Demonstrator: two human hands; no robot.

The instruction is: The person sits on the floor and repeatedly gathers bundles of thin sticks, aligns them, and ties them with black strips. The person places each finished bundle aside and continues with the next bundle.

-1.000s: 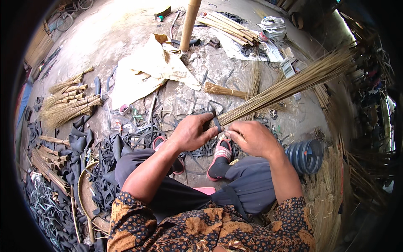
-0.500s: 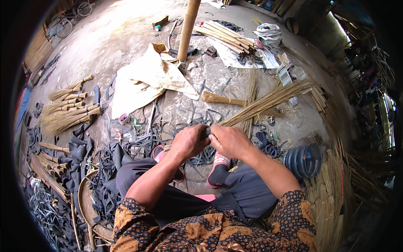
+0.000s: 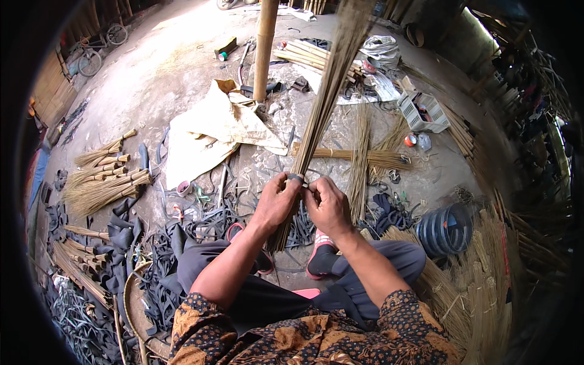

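Both hands are on the bundle of broom sticks point(image 3: 322, 115), which stands nearly upright in front of the knees, tips fanning away at the top. The left hand point(image 3: 277, 204) is clenched round the stems to keep them packed, while the right hand point(image 3: 328, 207) pinches a dark band point(image 3: 296, 178) at the same spot, likely cinching it. Finished brooms point(image 3: 103, 176) lie off to the left, rubber strips point(image 3: 201, 222) near the feet.

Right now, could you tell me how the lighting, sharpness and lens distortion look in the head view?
Head view: soft, even daylight on the floor, no hard shadows; a glare patch at the upper right edge; strong fisheye bending and a black rim; left hand, right hand and the stick bundle are sharp, its top slightly blurred.
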